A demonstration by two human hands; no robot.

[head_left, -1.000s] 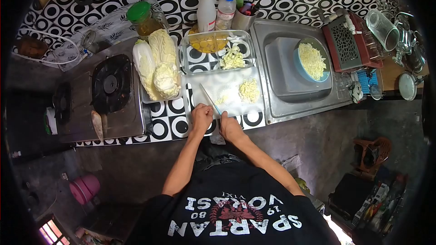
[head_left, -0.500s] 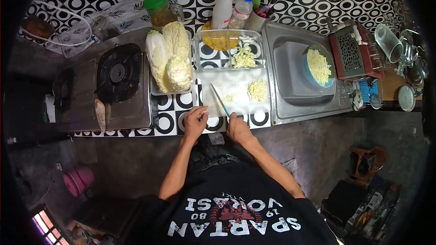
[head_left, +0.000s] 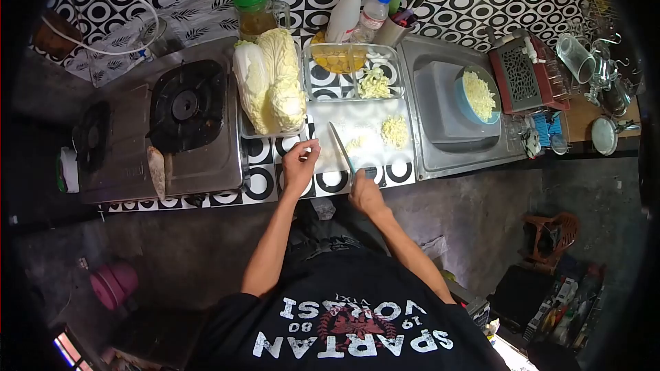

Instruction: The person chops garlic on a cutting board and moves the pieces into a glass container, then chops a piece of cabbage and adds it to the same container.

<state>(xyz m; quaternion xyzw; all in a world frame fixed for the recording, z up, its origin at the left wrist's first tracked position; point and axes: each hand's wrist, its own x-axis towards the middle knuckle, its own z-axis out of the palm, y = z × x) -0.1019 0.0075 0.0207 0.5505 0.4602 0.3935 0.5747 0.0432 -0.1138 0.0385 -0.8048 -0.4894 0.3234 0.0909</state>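
My right hand (head_left: pixel 366 191) is closed round the handle of a knife (head_left: pixel 342 145), whose blade slants over a whitish cutting board (head_left: pixel 328 159). At the board's left edge, my left hand (head_left: pixel 300 165) has its fingers curled and pinched together; whatever is between them is too small to make out. A few pale chopped bits (head_left: pixel 357 143) lie just right of the blade. Farther right on the board sits a larger pile of chopped pale pieces (head_left: pixel 394 132). Behind the board stands a clear divided container (head_left: pixel 323 98), with pale pieces (head_left: pixel 375 83) in its right compartment.
Napa cabbages (head_left: pixel 269 86) fill a tray at left, beside a gas stove (head_left: pixel 124 165) with a knife-like object (head_left: pixel 157 172) on it. A lidded jug (head_left: pixel 256 17) and bottles (head_left: pixel 371 17) stand behind. At right, a blue bowl (head_left: pixel 465 103) of chopped pieces sits in the sink (head_left: pixel 440 165).
The whole view has shifted slightly. My left hand has moved a little away from my body along the board's left edge. The knife stays in my right hand, at nearly the same slant.
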